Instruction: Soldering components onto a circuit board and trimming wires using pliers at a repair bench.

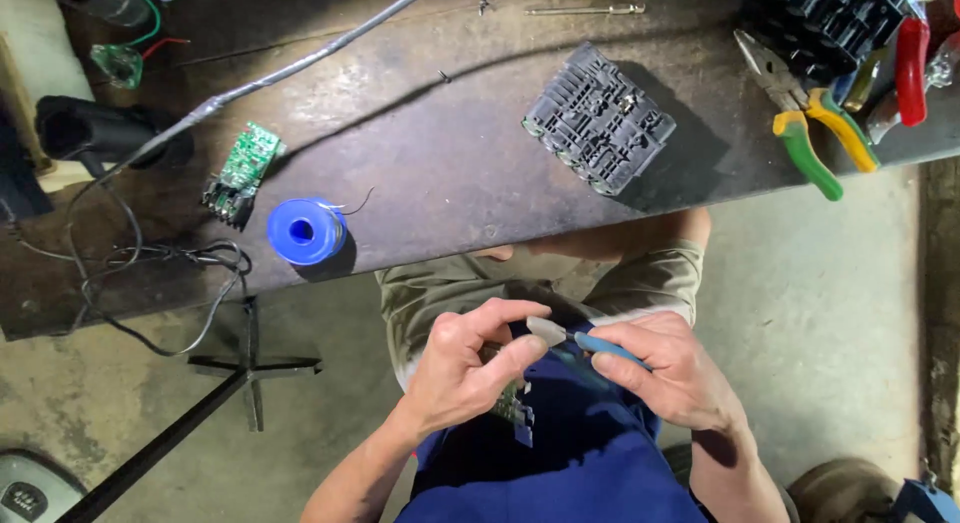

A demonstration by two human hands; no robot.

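- Both hands work low in the centre of the frame, over the person's lap, well below the counter (450, 173) edge.
- The left hand (465, 368) has its grip pinched together on a small green circuit board (512, 403), thumb and forefinger closed at the top; the board hangs down from the fingers toward the blue cloth (570, 453) on the lap, mostly hidden behind the hand.
- The right hand (665, 368) has its grip closed around a slim blue-handled tool (605, 350), held like a pen.
- The tool's long axis runs nearly level, from the right hand leftward, rising slightly; its pale tip (548, 331) meets the left thumb and forefinger, touching or just beside them.
- So the board lies to the left of and slightly below the tool's tip, and the left hand is the nearer one to it; the right reaches it only through the tool.
- On the counter, well apart from the hands: a second green circuit board (243, 171) at upper left, a blue spool (305, 232) just beside it, a grey ribbed block (598, 120) upper centre, and green-and-yellow pliers (810, 123) upper right.
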